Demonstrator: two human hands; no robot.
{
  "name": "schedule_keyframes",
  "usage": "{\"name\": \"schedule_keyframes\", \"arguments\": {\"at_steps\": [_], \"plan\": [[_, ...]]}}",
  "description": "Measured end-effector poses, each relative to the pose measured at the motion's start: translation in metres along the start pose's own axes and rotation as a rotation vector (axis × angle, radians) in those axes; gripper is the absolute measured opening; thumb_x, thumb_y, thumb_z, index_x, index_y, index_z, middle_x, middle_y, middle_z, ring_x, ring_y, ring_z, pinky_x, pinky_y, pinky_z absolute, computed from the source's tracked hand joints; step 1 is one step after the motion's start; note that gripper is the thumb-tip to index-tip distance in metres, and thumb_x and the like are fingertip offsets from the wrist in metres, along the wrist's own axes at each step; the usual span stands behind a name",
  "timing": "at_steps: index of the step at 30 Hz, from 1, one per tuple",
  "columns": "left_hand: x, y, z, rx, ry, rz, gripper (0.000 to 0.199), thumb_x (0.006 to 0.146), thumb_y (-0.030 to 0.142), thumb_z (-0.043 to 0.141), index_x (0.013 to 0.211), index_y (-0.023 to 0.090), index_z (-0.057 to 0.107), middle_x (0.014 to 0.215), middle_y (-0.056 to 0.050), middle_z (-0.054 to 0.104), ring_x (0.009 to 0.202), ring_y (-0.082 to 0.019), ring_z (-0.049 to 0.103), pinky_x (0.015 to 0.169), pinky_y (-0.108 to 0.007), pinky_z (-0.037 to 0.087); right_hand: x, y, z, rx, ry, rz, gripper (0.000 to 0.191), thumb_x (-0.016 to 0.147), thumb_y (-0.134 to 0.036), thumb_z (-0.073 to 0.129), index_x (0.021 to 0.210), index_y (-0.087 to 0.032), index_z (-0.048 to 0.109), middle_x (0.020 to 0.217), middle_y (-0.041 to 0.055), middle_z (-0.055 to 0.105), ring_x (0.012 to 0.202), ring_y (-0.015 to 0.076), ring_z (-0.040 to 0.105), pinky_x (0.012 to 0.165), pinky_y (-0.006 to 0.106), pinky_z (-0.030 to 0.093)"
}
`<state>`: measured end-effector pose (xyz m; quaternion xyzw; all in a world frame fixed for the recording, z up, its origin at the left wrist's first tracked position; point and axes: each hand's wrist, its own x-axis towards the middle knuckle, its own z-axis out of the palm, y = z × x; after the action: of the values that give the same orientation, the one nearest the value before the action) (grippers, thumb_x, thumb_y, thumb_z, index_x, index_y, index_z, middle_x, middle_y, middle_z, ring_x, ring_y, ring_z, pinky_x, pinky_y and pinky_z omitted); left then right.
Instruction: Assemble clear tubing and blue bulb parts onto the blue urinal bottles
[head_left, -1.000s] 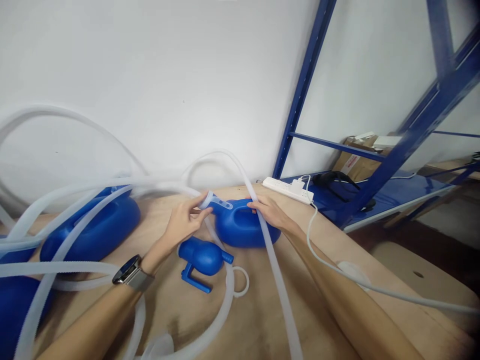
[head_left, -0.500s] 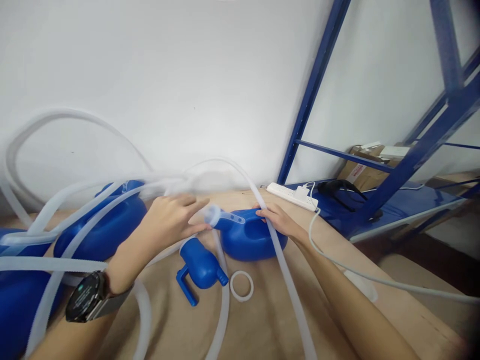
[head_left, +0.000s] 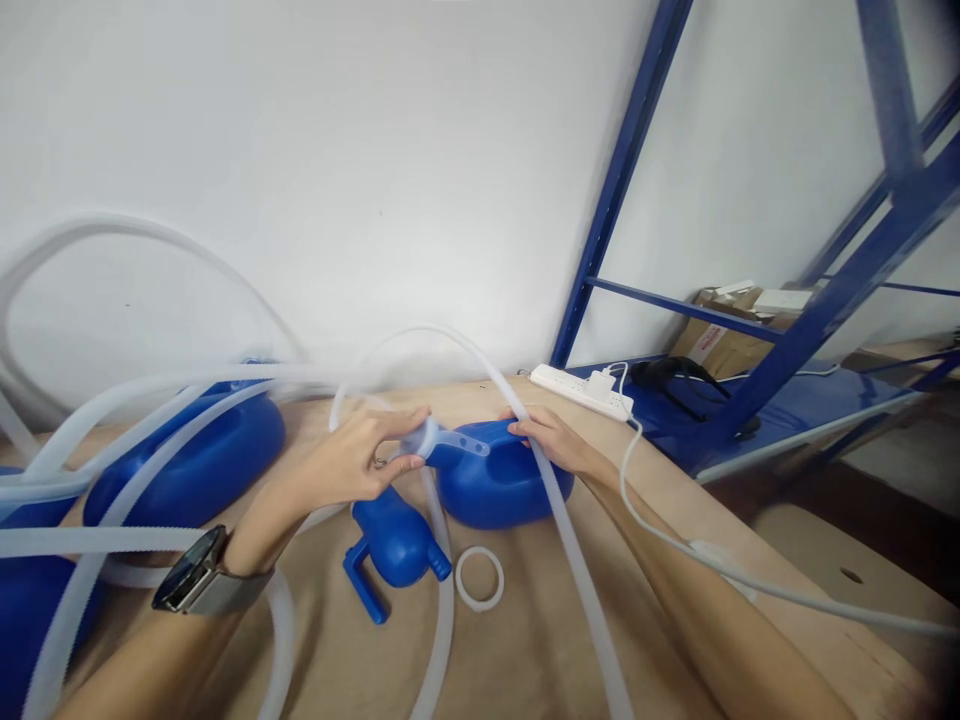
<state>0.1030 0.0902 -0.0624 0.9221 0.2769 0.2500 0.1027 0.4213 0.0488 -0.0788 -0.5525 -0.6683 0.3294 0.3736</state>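
Observation:
A blue plastic urinal bottle (head_left: 499, 490) lies on its side on the table, its neck pointing left. My right hand (head_left: 551, 438) is closed around the handle along its top, and a white hose (head_left: 574, 540) runs over the bottle beside those fingers. My left hand (head_left: 367, 450) grips the translucent cap (head_left: 429, 438) at the neck between thumb and fingers. From the cap a strap with holes (head_left: 466, 443) reaches back onto the bottle. Below my left hand lies a blue funnel-like piece (head_left: 401, 540) with a handle and spout. A white ring (head_left: 480, 578) rests near it.
More blue bottles (head_left: 195, 460) stand at the left, tangled with several white hoses (head_left: 82, 540). A power strip (head_left: 581, 388) with a cable lies at the table's back edge. To the right rises a blue metal rack (head_left: 622, 180) holding a cardboard box (head_left: 720, 345).
My left thumb and fingers have closed on the cap, where before they hovered beside it. My right hand keeps its hold on the bottle. The view has shifted slightly.

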Motion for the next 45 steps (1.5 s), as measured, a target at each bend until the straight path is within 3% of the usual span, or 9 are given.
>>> {"name": "schedule_keyframes", "arguments": {"at_steps": [4,16,20,22,24,27,33,40,45], "plan": [[-0.002,0.0,0.002,0.004,-0.01,-0.043,0.057,0.097,0.05,0.059,0.147,0.02,0.063,0.142,-0.011,0.07,0.128,-0.033,0.068,0.111,-0.046,0.054,0.002,0.002,0.0,0.007,0.006,0.005,0.029,0.077,-0.043,0.058,0.089,-0.019,0.069,0.067,-0.0024,0.056,0.066,0.018,0.055,0.067,0.032,0.045],[0.006,0.025,0.016,0.402,-0.038,-0.118,0.06,0.103,0.047,0.042,0.146,0.01,0.059,0.115,-0.02,0.077,0.104,-0.038,0.072,0.091,-0.048,0.054,0.001,0.006,0.0,-0.042,0.01,-0.014,0.029,0.081,-0.043,0.055,0.09,-0.019,0.07,0.071,-0.0006,0.059,0.067,0.0187,0.057,0.066,0.031,0.045],[0.011,0.03,0.019,0.442,-0.008,-0.114,0.055,0.108,0.042,0.034,0.152,0.015,0.052,0.115,-0.018,0.074,0.104,-0.035,0.071,0.09,-0.047,0.052,0.002,0.003,0.0,-0.081,-0.007,-0.054,0.027,0.084,-0.042,0.055,0.087,-0.019,0.069,0.067,-0.0018,0.057,0.068,0.0184,0.056,0.066,0.03,0.043],[0.017,0.035,0.017,0.409,-0.015,-0.078,0.05,0.11,0.04,0.028,0.142,0.019,0.06,0.114,-0.015,0.074,0.101,-0.031,0.071,0.086,-0.042,0.051,0.002,-0.002,0.0,-0.1,-0.021,-0.075,0.029,0.087,-0.046,0.057,0.084,-0.019,0.068,0.065,-0.0023,0.057,0.069,0.0185,0.056,0.066,0.03,0.042],[0.026,0.042,0.015,0.362,-0.043,-0.097,0.05,0.111,0.045,0.027,0.115,0.02,0.07,0.106,-0.012,0.074,0.093,-0.028,0.072,0.079,-0.038,0.049,0.0,-0.01,0.001,-0.13,-0.047,-0.096,0.038,0.091,-0.055,0.058,0.08,-0.02,0.067,0.067,-0.0021,0.059,0.07,0.0186,0.057,0.068,0.03,0.042],[0.041,0.052,0.015,0.323,-0.053,-0.208,0.053,0.111,0.048,0.03,0.083,0.021,0.066,0.088,-0.008,0.073,0.078,-0.025,0.07,0.069,-0.035,0.044,-0.006,-0.025,0.005,-0.273,-0.054,-0.044,0.058,0.096,-0.07,0.05,0.068,-0.021,0.061,0.066,0.0001,0.061,0.068,0.0194,0.058,0.067,0.031,0.039],[0.048,0.049,0.025,0.292,-0.067,-0.193,0.037,0.109,0.035,0.04,0.085,0.021,0.064,0.088,-0.006,0.073,0.08,-0.024,0.069,0.068,-0.033,0.041,-0.016,-0.047,0.027,-0.568,0.091,0.039,0.051,0.09,-0.073,0.064,0.08,-0.023,0.071,0.087,0.0081,0.077,0.081,0.0275,0.068,0.068,0.033,0.036],[0.046,0.047,0.024,0.303,-0.079,-0.164,0.039,0.11,0.034,0.034,0.085,0.021,0.062,0.085,-0.007,0.07,0.079,-0.025,0.067,0.067,-0.034,0.039,-0.014,-0.049,0.036,-0.581,0.093,0.058,0.044,0.088,-0.069,0.069,0.093,-0.026,0.077,0.096,0.0092,0.081,0.093,0.0329,0.072,0.072,0.036,0.039],[0.049,0.054,0.024,0.293,-0.059,-0.236,0.035,0.105,0.042,0.047,0.081,0.021,0.061,0.089,-0.008,0.073,0.081,-0.026,0.069,0.064,-0.034,0.037,-0.012,-0.052,0.035,-0.572,0.104,0.129,0.043,0.087,-0.067,0.072,0.097,-0.025,0.079,0.102,0.0093,0.082,0.101,0.0361,0.073,0.077,0.037,0.043]]}}
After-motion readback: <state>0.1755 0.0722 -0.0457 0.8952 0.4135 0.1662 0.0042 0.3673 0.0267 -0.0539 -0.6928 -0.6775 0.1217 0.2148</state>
